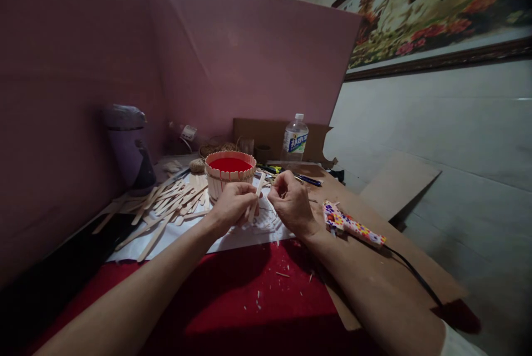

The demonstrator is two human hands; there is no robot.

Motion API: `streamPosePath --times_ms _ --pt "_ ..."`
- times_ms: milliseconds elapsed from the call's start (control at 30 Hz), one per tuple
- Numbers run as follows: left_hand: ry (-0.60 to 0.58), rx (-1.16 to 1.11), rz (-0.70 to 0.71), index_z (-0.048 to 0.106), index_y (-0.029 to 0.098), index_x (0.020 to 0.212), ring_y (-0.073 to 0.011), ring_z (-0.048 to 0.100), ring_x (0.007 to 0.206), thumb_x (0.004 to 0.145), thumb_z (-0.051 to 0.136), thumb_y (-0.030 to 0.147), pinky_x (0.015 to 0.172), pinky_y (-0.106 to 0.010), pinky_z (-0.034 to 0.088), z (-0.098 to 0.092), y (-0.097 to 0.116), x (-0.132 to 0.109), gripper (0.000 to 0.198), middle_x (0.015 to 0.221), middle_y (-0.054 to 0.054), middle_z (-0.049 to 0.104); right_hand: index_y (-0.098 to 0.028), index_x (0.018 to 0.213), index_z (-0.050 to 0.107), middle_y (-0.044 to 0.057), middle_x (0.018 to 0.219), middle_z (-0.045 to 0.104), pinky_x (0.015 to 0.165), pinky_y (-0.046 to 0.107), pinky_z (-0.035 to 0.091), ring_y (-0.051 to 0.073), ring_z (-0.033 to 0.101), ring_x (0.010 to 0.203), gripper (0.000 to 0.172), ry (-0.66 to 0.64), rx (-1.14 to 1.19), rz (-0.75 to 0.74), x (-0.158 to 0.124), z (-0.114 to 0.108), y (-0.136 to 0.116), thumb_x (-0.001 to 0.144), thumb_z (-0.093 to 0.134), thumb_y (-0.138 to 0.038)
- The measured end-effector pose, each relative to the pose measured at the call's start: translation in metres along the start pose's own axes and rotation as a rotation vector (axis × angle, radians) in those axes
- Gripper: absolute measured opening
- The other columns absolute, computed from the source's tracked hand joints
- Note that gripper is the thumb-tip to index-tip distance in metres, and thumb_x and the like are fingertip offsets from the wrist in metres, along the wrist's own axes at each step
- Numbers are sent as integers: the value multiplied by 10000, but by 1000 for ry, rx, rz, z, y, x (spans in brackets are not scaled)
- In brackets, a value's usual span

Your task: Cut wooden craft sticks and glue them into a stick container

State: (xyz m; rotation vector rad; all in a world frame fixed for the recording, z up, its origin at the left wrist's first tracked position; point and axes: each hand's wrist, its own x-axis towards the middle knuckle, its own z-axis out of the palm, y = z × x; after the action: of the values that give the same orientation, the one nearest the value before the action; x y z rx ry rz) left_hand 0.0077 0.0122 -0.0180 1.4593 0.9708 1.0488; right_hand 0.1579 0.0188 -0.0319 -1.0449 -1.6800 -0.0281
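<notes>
My left hand [236,204] is closed round a pale wooden craft stick [258,191], which stands tilted upward out of the fingers. Just to the right, my right hand [292,204] is curled with its fingertips pinched together; whatever lies in them, if anything, is too small to make out. Behind my left hand stands a round tub [211,180] with a red inside, its wall faced with upright craft sticks and a cord band. A heap of loose craft sticks [174,201] lies on white paper to the left. Wood slivers [270,223] are scattered below the hands.
A flower-patterned corded tool [353,228] lies on cardboard [399,273] at right. Behind are a plastic bottle [296,140], pliers [306,179] and a twine ball [197,166]. A purple container [132,153] stands at left. Red cloth [249,289] covers the near side.
</notes>
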Motion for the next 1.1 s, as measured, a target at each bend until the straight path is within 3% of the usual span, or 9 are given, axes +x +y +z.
streamPosePath --times_ms 200,333,500,700,800,900,1033,1100 --pt "28 33 40 592 131 666 -52 346 240 636 535 214 248 -163 208 1 -1 0 105 406 48 527 -178 798 578 16 668 616 605 239 418 143 575 611 194 -151 72 -114 -4 -1 -3 820 393 -123" --pt "41 99 46 602 133 693 -51 343 231 649 519 214 245 -166 224 0 0 -1 125 423 57 527 -162 881 613 35 727 663 600 240 434 150 602 628 169 -115 55 -138 -6 0 -4 834 452 -142" --pt "61 172 55 610 142 724 -46 351 245 689 502 221 276 -167 236 0 -2 2 139 447 65 527 -166 852 638 50 769 691 663 247 449 166 638 702 140 -138 -6 -207 -5 2 -2 865 499 -159" --pt "90 442 235 605 136 656 -54 414 376 714 480 171 376 -164 276 1 -7 2 142 476 29 551 -155 843 610 74 791 679 676 269 439 187 627 721 162 -217 -200 -271 -8 2 2 887 454 -148" --pt "70 462 279 595 142 663 -57 419 397 731 471 180 395 -168 279 3 -6 -1 146 488 31 549 -154 825 579 75 756 655 642 272 426 189 609 683 165 -212 -263 -291 -10 3 1 891 428 -167" --pt "38 391 243 591 143 670 -51 402 363 733 474 200 382 -171 276 5 -3 -3 145 477 40 533 -170 779 548 51 695 628 603 258 407 171 584 623 139 -142 -224 -226 -7 3 3 867 441 -175" --pt "19 247 118 593 136 694 -57 394 310 689 491 201 332 -174 263 9 2 -5 120 457 40 533 -187 720 529 7 605 581 554 245 378 150 538 542 95 71 -153 35 5 -1 13 801 478 -183" --pt "12 149 45 601 132 733 -63 386 291 666 497 202 302 -176 250 9 4 -5 142 453 40 535 -184 735 539 4 609 584 552 243 377 150 539 547 104 117 -111 112 9 -3 15 807 466 -202"
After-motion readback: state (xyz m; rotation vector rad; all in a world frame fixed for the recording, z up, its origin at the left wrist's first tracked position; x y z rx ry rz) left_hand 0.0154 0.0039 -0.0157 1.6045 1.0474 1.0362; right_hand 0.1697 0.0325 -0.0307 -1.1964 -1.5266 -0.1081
